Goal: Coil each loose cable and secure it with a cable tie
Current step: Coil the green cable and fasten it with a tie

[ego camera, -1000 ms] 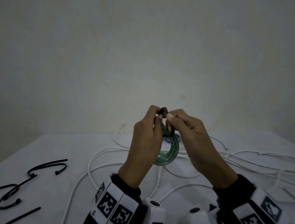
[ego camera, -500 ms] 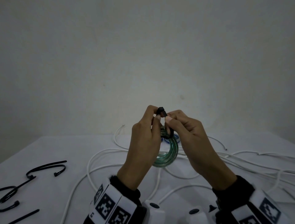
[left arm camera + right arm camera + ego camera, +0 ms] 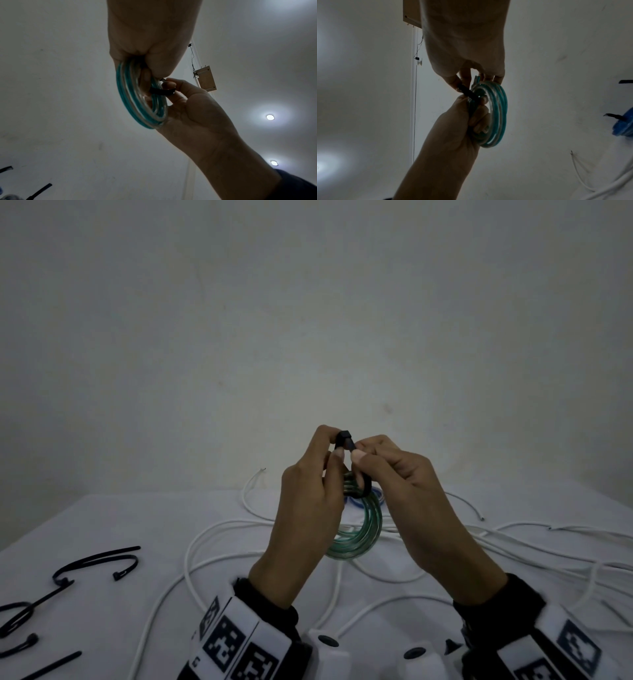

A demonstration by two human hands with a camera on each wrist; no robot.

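Note:
A coil of green and clear cable [image 3: 363, 537] hangs in the air between my hands, above the white table [image 3: 102, 518]. A black cable tie [image 3: 344, 438] is looped round the top of the coil. My left hand [image 3: 334, 446] pinches the tie's head between thumb and forefinger, and its lower fingers curl through the coil [image 3: 500, 112]. My right hand [image 3: 359, 450] pinches the tie's strap [image 3: 162, 92] just beside the head. In the left wrist view the coil [image 3: 130, 100] hangs under my left hand [image 3: 154, 73], with my right hand [image 3: 171, 86] touching it.
Several loose white cables [image 3: 219, 559] sprawl over the table under and to the right of my hands. Spare black cable ties [image 3: 99, 559] lie at the left edge. A tied blue coil [image 3: 623, 127] lies on the table behind the hands. A bare wall stands behind.
Both hands and the coil have drifted slightly left. My right thumb has slid a little down the strap. Both grips are unchanged.

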